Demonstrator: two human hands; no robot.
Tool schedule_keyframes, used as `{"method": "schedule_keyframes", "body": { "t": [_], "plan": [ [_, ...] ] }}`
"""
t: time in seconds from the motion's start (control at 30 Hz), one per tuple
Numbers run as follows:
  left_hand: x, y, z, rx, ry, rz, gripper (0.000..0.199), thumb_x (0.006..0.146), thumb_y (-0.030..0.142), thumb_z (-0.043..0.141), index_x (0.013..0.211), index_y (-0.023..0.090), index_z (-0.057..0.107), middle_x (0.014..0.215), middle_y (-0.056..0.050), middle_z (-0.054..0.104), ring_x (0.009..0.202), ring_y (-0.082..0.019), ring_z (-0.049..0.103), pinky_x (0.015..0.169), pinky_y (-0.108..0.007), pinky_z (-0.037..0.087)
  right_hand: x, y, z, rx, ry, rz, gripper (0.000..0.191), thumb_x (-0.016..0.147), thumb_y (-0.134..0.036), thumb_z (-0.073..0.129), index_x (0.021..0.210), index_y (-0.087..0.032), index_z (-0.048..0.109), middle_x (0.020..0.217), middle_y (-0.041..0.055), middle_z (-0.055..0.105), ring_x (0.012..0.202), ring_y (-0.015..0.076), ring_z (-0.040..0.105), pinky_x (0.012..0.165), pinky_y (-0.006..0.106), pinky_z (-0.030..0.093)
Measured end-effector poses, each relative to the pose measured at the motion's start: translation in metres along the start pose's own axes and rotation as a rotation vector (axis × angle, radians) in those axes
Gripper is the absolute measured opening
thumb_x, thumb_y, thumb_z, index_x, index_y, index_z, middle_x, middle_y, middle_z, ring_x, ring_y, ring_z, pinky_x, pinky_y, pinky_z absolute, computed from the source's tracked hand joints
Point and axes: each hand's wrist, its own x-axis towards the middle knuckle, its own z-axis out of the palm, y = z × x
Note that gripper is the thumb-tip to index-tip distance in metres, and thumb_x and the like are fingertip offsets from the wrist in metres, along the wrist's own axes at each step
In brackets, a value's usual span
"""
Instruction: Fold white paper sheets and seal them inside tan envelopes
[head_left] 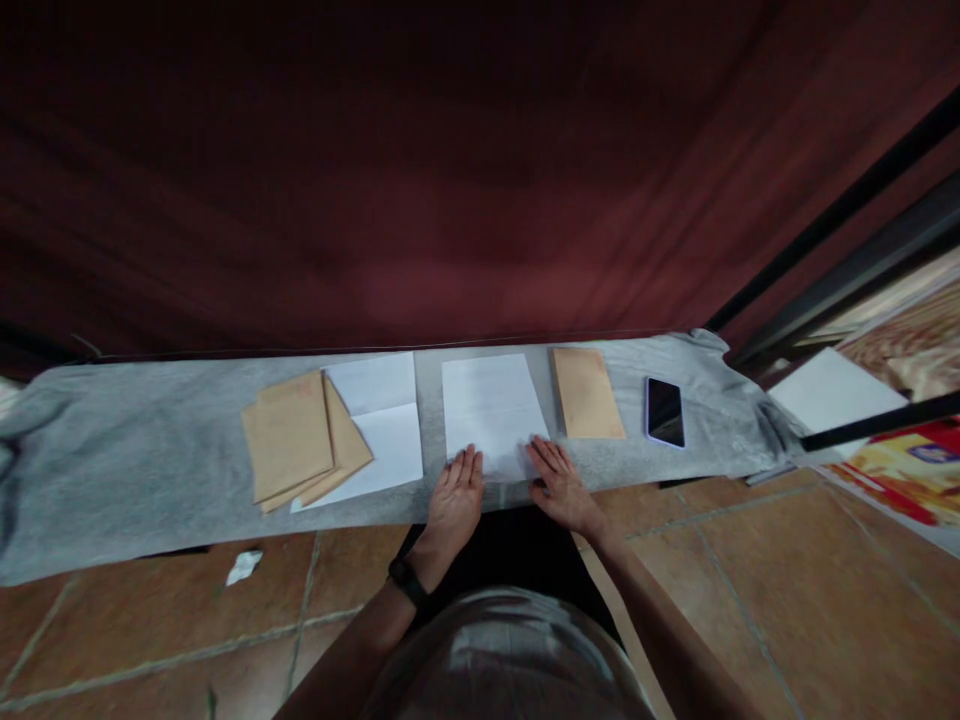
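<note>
A white sheet of paper [493, 405] lies on the grey cloth in front of me, with a faint crease across it. My left hand [457, 490] rests flat on its lower left corner, fingers stretched out. On the lower right corner lies my right hand [561, 487], its fingers spread and holding nothing. A brown envelope [589, 393] lies just right of the sheet. Further left, several brown envelopes [292, 437] overlap more white paper [388, 415] that has a fold line across its middle.
The grey cloth [165, 440] covers a long narrow surface. A phone [664, 411] lies right of the single envelope. Dark red fabric [450, 200] hangs behind. A crumpled white scrap [244, 566] is on the tiled floor at the left. Dark bars [847, 190] cross the right side.
</note>
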Motion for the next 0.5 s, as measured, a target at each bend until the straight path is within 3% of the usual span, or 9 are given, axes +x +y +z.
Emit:
{"method": "schedule_keyframes", "body": {
  "t": [0.17,0.27,0.37,0.5],
  "plan": [
    [0.000,0.004,-0.010,-0.084,0.002,-0.033,0.060,0.092,0.020,0.046,0.150,0.008,0.043,0.157,-0.018,0.043,0.148,-0.028,0.038,0.121,-0.047,0.032,0.021,-0.023,-0.006,-0.005,0.081,0.061,0.052,0.100,-0.029,0.044,0.151,-0.017,0.045,0.161,0.0121,0.037,0.151,0.0301,0.031,0.124,0.059,0.019],
    [0.008,0.009,-0.012,-0.147,0.041,-0.056,0.065,0.091,0.022,0.045,0.154,0.010,0.036,0.158,-0.016,0.041,0.151,-0.026,0.032,0.125,-0.049,0.025,0.044,-0.040,0.000,0.047,0.118,0.050,0.050,0.104,-0.029,0.035,0.152,-0.016,0.044,0.158,0.0116,0.042,0.150,0.0257,0.033,0.123,0.051,0.026],
    [0.022,0.013,-0.007,-0.173,0.082,-0.071,0.064,0.094,0.018,0.039,0.156,0.008,0.030,0.161,-0.015,0.038,0.152,-0.025,0.029,0.125,-0.048,0.025,0.065,-0.050,0.013,0.060,0.118,0.037,0.049,0.106,-0.030,0.031,0.151,-0.015,0.045,0.158,0.0114,0.044,0.150,0.0241,0.033,0.122,0.048,0.027],
    [0.034,0.010,0.007,-0.138,0.045,-0.122,0.057,0.099,0.024,0.036,0.153,0.005,0.036,0.161,-0.019,0.035,0.151,-0.027,0.029,0.124,-0.049,0.028,0.075,-0.049,0.026,-0.012,0.130,0.056,0.049,0.106,-0.032,0.035,0.152,-0.016,0.044,0.158,0.0126,0.042,0.149,0.0264,0.035,0.122,0.050,0.025]
  ]
}}
